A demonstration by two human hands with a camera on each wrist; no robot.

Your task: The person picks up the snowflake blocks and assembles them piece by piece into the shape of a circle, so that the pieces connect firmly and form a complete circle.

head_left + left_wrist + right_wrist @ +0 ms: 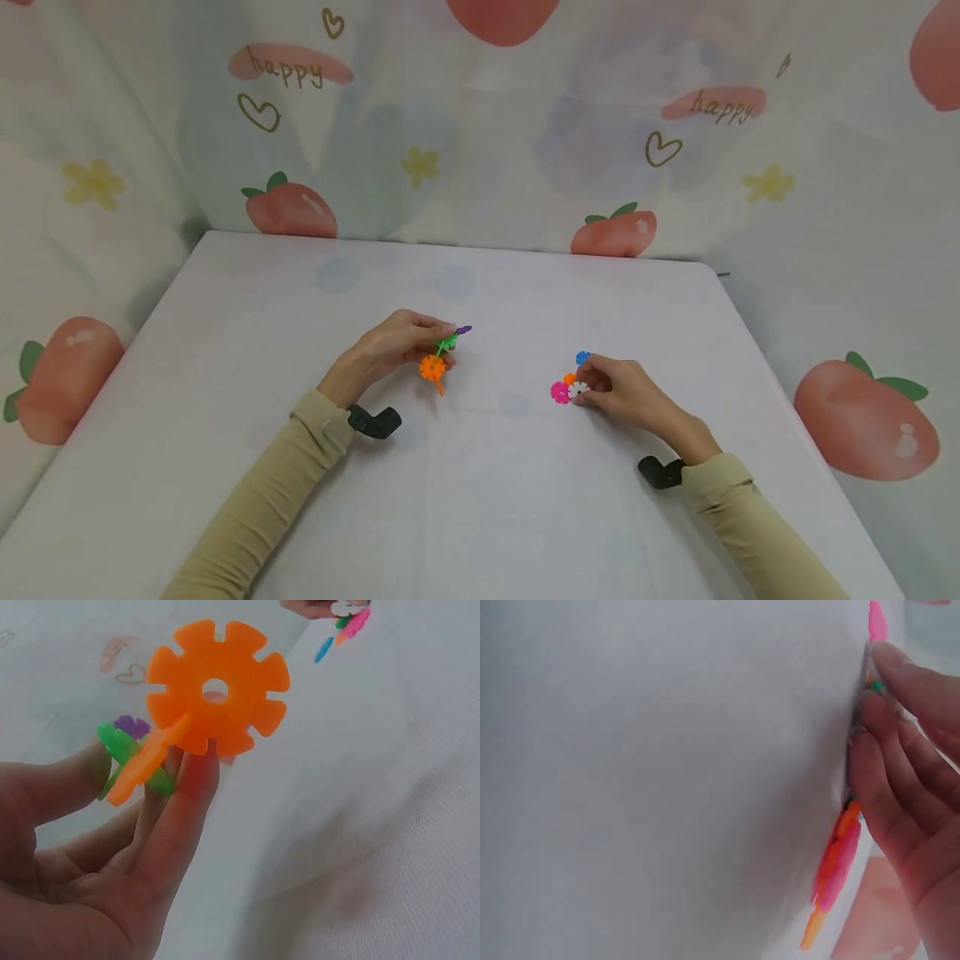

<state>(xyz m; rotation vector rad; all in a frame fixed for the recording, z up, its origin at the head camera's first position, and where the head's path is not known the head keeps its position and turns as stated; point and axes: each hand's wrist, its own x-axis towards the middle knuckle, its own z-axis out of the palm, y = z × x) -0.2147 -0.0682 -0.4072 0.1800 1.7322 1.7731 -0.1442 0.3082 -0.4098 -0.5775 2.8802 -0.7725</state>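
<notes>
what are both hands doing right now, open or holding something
Left hand: holding linked orange, green and purple flower pieces.
Right hand: pinching a white flower piece.

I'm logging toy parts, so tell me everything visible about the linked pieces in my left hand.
The linked pieces are notched, flower-like discs, seemingly plastic, in purple, green and orange, joined at angles. In the left wrist view, one orange disc shows a round central hole. Your left hand holds them over the table, thumb on the green disc.

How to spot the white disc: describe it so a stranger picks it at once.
Over the table, find the right hand. It holds a notched white disc. Its whiteness sets it apart from the pink piece, orange piece and blue piece nearby.
</notes>
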